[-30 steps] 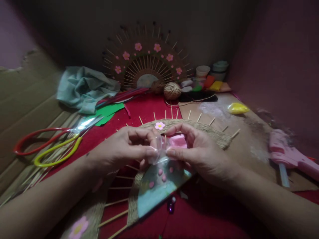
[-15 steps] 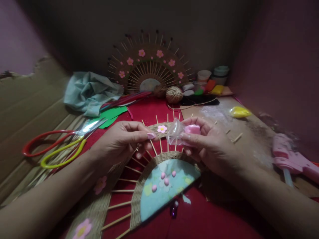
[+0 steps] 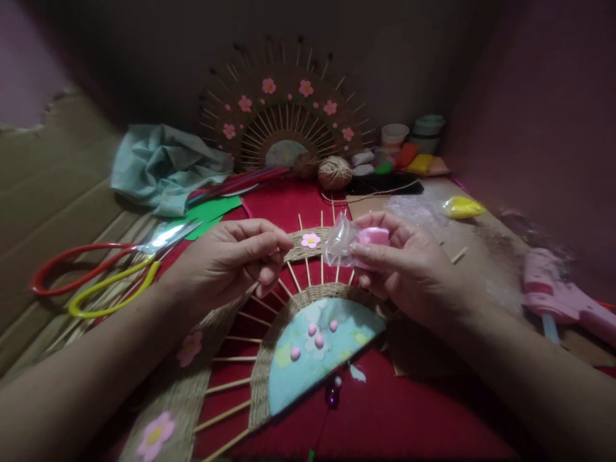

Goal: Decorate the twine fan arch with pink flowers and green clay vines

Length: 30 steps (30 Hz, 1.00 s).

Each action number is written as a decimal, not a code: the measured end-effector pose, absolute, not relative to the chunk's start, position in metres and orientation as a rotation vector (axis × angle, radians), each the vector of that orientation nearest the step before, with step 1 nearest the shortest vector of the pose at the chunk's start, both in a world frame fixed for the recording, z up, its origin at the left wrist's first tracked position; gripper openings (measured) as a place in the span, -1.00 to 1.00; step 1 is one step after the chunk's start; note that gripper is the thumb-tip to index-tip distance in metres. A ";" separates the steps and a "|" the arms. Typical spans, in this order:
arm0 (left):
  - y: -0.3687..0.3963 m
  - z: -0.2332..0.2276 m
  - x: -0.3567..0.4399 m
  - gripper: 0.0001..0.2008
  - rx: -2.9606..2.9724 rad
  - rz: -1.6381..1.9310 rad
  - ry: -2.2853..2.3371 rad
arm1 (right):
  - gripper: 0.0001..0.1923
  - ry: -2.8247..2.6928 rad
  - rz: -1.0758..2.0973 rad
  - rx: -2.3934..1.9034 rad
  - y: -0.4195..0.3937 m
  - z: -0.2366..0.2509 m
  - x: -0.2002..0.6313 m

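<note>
My left hand (image 3: 240,253) is closed, thumb against curled fingers, around a small bit of pink clay that is now almost wholly hidden. In my right hand (image 3: 402,256) is a clear plastic bag (image 3: 339,242) with a lump of pink clay (image 3: 373,239) in it. Both hands hover over a woven twine fan with wooden sticks (image 3: 262,378). Pink flowers (image 3: 310,240) with yellow centres sit on its outer band. Several small pink clay balls (image 3: 319,341) lie on its light blue half-round centre (image 3: 293,385).
Scissors (image 3: 144,256) with red and yellow handles lie left, near green sheets (image 3: 212,215) and a crumpled blue cloth (image 3: 163,167). A finished fan (image 3: 289,109) stands behind a twine ball (image 3: 335,173). On the right are a yellow clay packet (image 3: 462,207) and a pink glue gun (image 3: 553,289).
My left fingers have curled inward, and the pink clay bit that showed at their tips has gone out of sight. My right hand keeps its hold on the bag. The view has tilted slightly down.
</note>
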State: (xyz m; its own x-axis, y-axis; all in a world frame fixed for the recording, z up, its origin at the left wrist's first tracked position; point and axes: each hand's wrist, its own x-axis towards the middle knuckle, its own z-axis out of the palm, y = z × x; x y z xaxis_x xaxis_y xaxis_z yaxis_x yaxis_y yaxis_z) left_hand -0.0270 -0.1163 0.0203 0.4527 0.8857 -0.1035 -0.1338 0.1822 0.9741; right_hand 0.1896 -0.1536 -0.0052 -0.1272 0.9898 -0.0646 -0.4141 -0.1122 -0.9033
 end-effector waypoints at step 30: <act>-0.112 0.019 -0.031 -0.94 1.163 0.778 0.765 | -0.65 -0.851 1.407 -0.890 -0.147 -0.002 0.193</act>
